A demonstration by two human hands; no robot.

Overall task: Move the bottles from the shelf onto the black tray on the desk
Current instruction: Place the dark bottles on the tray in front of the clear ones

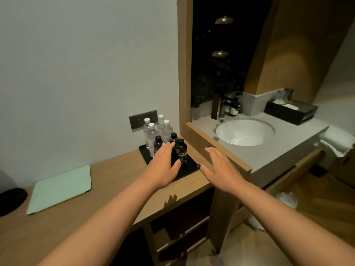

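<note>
Black tray [192, 166]: four clear bottles [166, 131], three dark bottles [181, 149]

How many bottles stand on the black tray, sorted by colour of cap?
White-capped clear bottles: 4
Black-capped dark bottles: 3
Total on the black tray: 7

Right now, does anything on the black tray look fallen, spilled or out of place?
Nothing stands out. The clear bottles and dark bottles stand upright and close together on the black tray; no spill shows. The left hand hides part of them.
</note>
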